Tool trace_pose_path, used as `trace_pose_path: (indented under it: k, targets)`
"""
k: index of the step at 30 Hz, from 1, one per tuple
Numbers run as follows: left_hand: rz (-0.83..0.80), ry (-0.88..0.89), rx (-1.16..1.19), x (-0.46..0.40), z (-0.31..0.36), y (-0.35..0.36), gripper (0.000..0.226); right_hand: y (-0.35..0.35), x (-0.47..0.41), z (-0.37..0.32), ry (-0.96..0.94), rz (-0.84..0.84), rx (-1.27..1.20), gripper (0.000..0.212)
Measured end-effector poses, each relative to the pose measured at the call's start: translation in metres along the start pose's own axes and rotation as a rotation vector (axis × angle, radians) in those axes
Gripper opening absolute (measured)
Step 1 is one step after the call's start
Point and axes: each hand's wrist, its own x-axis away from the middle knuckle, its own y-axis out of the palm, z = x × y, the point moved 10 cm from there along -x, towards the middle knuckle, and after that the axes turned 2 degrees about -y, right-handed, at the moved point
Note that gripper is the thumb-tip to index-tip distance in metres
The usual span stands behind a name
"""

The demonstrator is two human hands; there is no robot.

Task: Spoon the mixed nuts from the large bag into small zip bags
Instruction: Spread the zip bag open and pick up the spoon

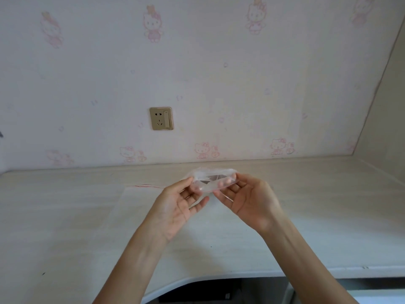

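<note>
A small clear zip bag is held up above the pale desk, between both hands. My left hand pinches its left side with thumb and fingers. Its right side is pinched by my right hand. Fingertips show through the plastic. Another clear zip bag with a thin red strip lies flat on the desk to the left of my hands. No large bag of nuts and no spoon is in view.
The desk runs to a papered wall with a socket plate. A side wall closes the right corner. The desk's front edge curves inward near me.
</note>
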Motion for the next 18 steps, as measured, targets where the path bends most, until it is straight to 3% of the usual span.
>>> trace_pose_path:
  k: [5,8,11,15,18]
  targets:
    - [0.007,-0.093,-0.002,-0.001,-0.007,-0.004,0.007,-0.002,-0.002,0.006,0.018,-0.052,0.072,0.039]
    - [-0.043,-0.177,0.055,-0.001,-0.015,0.000,0.017,-0.005,-0.004,0.007,0.023,-0.089,0.110,0.040]
    - [-0.194,-0.174,-0.002,0.001,-0.013,0.012,0.036,-0.001,-0.002,0.003,0.003,-0.172,0.227,0.038]
    - [-0.295,0.044,-0.388,0.006,0.000,0.024,0.042,0.001,0.002,-0.006,-0.111,-0.214,0.560,0.018]
    - [-0.077,0.282,-0.595,0.005,0.014,0.017,0.025,0.002,0.005,-0.011,-0.192,-0.164,0.674,0.013]
